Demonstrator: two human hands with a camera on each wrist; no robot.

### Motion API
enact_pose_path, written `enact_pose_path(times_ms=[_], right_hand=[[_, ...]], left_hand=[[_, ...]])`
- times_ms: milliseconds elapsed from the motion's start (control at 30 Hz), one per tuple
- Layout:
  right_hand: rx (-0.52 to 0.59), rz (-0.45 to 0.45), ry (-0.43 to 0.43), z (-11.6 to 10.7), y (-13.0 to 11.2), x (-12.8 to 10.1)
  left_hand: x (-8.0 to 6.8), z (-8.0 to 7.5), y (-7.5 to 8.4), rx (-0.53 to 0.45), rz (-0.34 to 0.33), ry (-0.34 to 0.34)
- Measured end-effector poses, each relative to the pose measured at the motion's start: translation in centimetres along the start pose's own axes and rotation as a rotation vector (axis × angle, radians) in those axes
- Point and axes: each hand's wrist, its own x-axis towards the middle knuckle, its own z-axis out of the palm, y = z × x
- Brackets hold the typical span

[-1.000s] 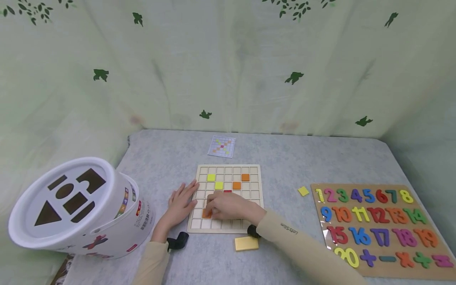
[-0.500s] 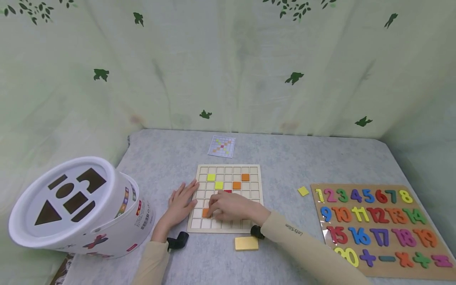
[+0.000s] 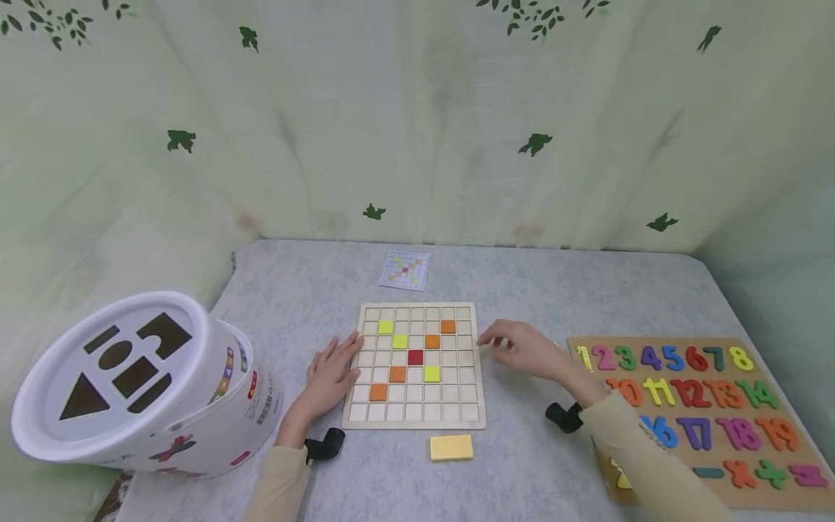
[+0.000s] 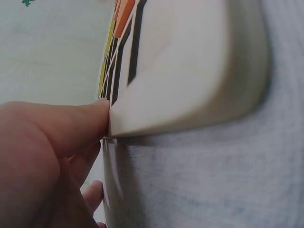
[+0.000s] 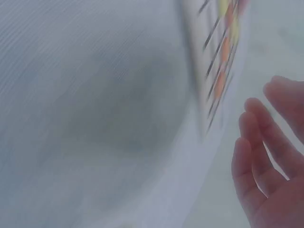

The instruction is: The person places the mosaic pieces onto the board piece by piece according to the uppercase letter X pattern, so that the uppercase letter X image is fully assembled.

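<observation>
The grid board (image 3: pixel 414 365) lies flat on the grey surface (image 3: pixel 522 290), with yellow, orange and red tiles set in its cells. The left hand (image 3: pixel 331 371) is laid flat against the board's left edge, fingers straight and touching the frame, as is also seen in the left wrist view (image 4: pixel 52 142). The right hand (image 3: pixel 527 351) is held just right of the board, fingers loosely spread, nothing gripped. A yellow block (image 3: pixel 451 447) lies near the board's front edge. The number puzzle (image 3: pixel 711 406) is placed to the right, partly under the right forearm.
</observation>
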Motion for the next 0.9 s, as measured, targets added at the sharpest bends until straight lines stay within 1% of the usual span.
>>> enact_pose_path(times_ms=[67, 167, 233, 333, 467, 667, 800, 900], right_hand=[[-0.03, 0.039, 0.04, -1.1, 1.8, -1.5], [-0.058, 0.089, 0.076, -2.3, 4.3, -3.6], [-0.066, 0.116, 0.084, -2.9, 5.4, -4.8], [-0.084, 0.138, 0.093, -3.2, 6.1, -5.7], [-0.124, 0.132, 0.09, -3.1, 6.7, -6.0], [-0.189, 0.127, 0.077, -2.5, 7.4, -5.4], [-0.21, 0.116, 0.051, -2.2, 7.0, -4.7], [-0.208, 0.089, 0.04, -1.8, 6.1, -3.8]], left_hand=[[-0.1, 0.0, -0.1, 0.002, -0.001, 0.003], [-0.2, 0.1, -0.1, 0.003, -0.004, 0.006], [-0.2, 0.2, -0.1, 0.004, -0.004, 0.006], [-0.2, 0.2, -0.2, 0.002, -0.003, 0.008], [-0.2, 0.2, -0.2, 0.002, -0.007, 0.01], [-0.2, 0.2, -0.2, -0.004, -0.001, 0.008], [-0.1, 0.1, -0.2, -0.014, 0.009, 0.007], [-0.1, 0.0, -0.2, -0.013, 0.014, 0.004]])
